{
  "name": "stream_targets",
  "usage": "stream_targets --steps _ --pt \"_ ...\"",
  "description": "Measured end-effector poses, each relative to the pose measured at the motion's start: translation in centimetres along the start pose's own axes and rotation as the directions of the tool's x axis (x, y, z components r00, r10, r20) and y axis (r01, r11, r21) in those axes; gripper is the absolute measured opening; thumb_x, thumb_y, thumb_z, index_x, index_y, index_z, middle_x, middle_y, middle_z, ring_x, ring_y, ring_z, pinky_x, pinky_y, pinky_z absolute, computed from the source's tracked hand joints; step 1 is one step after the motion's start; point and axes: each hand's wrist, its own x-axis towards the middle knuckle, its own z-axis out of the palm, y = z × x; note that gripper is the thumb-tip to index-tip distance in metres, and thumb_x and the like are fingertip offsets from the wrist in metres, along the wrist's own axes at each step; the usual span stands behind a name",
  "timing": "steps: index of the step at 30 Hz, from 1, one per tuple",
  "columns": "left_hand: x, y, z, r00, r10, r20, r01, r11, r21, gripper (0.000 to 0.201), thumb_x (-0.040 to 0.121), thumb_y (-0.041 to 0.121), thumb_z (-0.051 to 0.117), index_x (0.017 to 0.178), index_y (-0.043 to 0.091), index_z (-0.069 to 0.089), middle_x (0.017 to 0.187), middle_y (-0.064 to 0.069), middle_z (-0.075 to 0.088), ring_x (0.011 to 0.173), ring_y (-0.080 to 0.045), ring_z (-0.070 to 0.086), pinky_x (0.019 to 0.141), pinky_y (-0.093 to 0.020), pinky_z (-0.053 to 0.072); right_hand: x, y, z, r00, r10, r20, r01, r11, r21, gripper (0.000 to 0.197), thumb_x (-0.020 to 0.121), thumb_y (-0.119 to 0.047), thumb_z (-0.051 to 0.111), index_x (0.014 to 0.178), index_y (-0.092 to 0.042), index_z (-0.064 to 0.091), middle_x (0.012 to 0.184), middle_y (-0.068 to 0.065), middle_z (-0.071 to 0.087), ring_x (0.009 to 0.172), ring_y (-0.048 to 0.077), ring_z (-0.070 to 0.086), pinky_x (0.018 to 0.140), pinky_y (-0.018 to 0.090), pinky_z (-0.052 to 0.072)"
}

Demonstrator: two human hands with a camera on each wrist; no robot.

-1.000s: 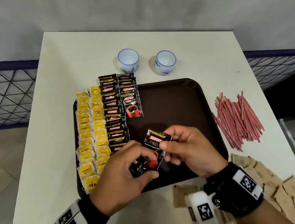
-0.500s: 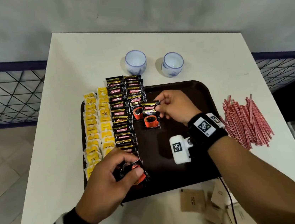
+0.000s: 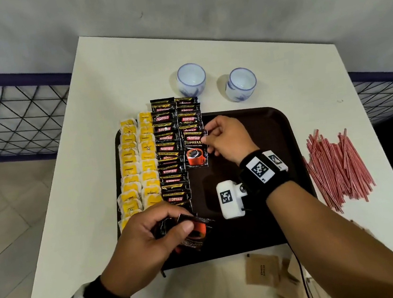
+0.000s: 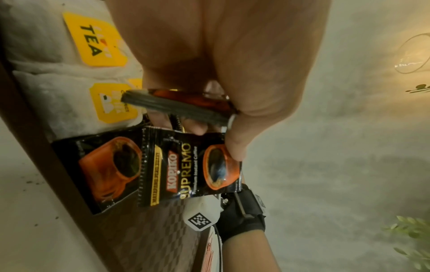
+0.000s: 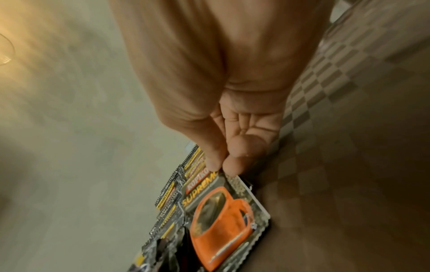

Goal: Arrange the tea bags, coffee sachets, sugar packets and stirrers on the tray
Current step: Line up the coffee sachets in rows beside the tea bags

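on the tray (image 3: 249, 122), black (orange-cup) coffee sachets (image 3: 195, 149).

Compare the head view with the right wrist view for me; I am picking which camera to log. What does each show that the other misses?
Only the head view shows the left hand gripping spare sachets, the tea bags, two cups, the stirrers and the sugar packets off the tray.

Only the right wrist view shows, close up, the thumb and fingertip pinching the sachet's top corner.

Both show the right hand holding a sachet at the second coffee row, on the tray.
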Motion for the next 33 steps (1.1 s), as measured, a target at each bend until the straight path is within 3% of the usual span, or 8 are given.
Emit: stream_targets --steps 6,12,16,18,21,27,31,33 --pt "0.3 0.4 -0.2 0.997 -0.07 -0.039 0.069 0.998 -0.012 0.006 0.085 0.028 0.072 0.088 0.029 0.077 0.09 0.003 0.076 0.09 -0.013 0.072 0.079 -0.021 0.056 -0.3 -0.3 0.5 0.999 0.032 -0.015 -0.03 0.996 0.084 0.025 0.086 -0.002 0.072 0.088 -0.017 0.052 0.067 0.007 0.056 0.046 0.013 0.061 0.041 0.023 0.047" --pt "1.9 0.7 -0.5 0.968 -0.184 -0.174 0.166 0.98 -0.11 0.018 0.087 0.012 0.069 0.085 0.027 0.078 0.081 -0.01 0.074 0.068 -0.021 0.07 0.068 -0.033 0.061 -2.7 -1.1 -0.8 0.997 0.015 -0.069 -0.007 0.993 0.117 0.016 0.089 -0.011 0.071 0.093 -0.015 0.056 0.075 0.007 0.059 0.045 0.009 0.059 0.039 0.021 0.042" --pt "3.5 1.5 -0.3 0.961 -0.177 -0.212 0.138 0.972 -0.19 0.014 0.089 0.008 0.067 0.092 0.016 0.078 0.075 -0.017 0.067 0.067 -0.021 0.064 0.065 -0.036 0.061 -7.5 -1.7 -2.3 0.991 -0.077 0.11 0.031 0.928 0.372 0.002 0.092 -0.009 0.067 0.093 -0.008 0.068 0.074 0.007 0.066 0.053 0.017 0.058 0.04 0.022 0.037" --pt "4.3 1.8 0.2 0.96 -0.168 -0.224 0.127 0.974 -0.188 0.011 0.09 0.008 0.067 0.096 0.011 0.076 0.076 -0.012 0.068 0.067 -0.022 0.064 0.066 -0.039 0.061 -9.9 -1.6 -2.9 0.969 -0.113 0.221 -0.004 0.883 0.47 0.011 0.088 -0.014 0.07 0.096 -0.006 0.071 0.077 0.011 0.068 0.056 0.02 0.058 0.04 0.022 0.036" --pt "4.9 2.3 1.1 0.953 -0.176 -0.245 0.117 0.965 -0.235 0.009 0.09 0.005 0.067 0.089 0.01 0.074 0.078 -0.01 0.069 0.069 -0.025 0.068 0.068 -0.045 0.062 -11.8 -0.7 -3.2 0.938 -0.126 0.323 -0.028 0.901 0.433 0.015 0.079 -0.015 0.077 0.092 -0.016 0.071 0.077 0.003 0.067 0.059 0.018 0.061 0.041 0.023 0.036" --pt "4.9 2.7 2.7 0.95 -0.229 -0.213 0.157 0.938 -0.309 0.007 0.094 0.004 0.061 0.094 0.002 0.068 0.085 -0.024 0.069 0.085 -0.035 0.074 0.071 -0.045 0.062 -13.2 1.6 -2.4 0.964 -0.088 0.25 -0.015 0.924 0.382 0.015 0.079 -0.011 0.077 0.091 -0.018 0.072 0.073 0.003 0.067 0.064 0.019 0.057 0.05 0.022 0.041" --pt "4.5 2.6 3.0 0.965 -0.121 -0.233 0.107 0.992 -0.072 0.02 0.091 0.009 0.068 0.106 0.023 0.067 0.098 -0.005 0.068 0.085 -0.023 0.071 0.064 -0.028 0.06 -14.0 1.2 -3.1 0.971 -0.147 0.188 0.107 0.973 0.204 0.014 0.08 -0.017 0.078 0.085 -0.006 0.07 0.082 0.01 0.071 0.077 0.012 0.063 0.075 0.041 0.052" --pt "4.3 2.9 2.9 0.986 0.015 -0.165 0.015 0.984 0.177 0.038 0.087 0.017 0.074 0.119 0.035 0.064 0.105 0.01 0.066 0.096 -0.008 0.066 0.077 -0.017 0.053 -14.4 0.3 -4.0 0.944 -0.204 0.26 0.193 0.979 0.069 0.012 0.083 -0.015 0.076 0.075 -0.018 0.068 0.077 0.001 0.068 0.076 0.004 0.061 0.074 0.032 0.048"
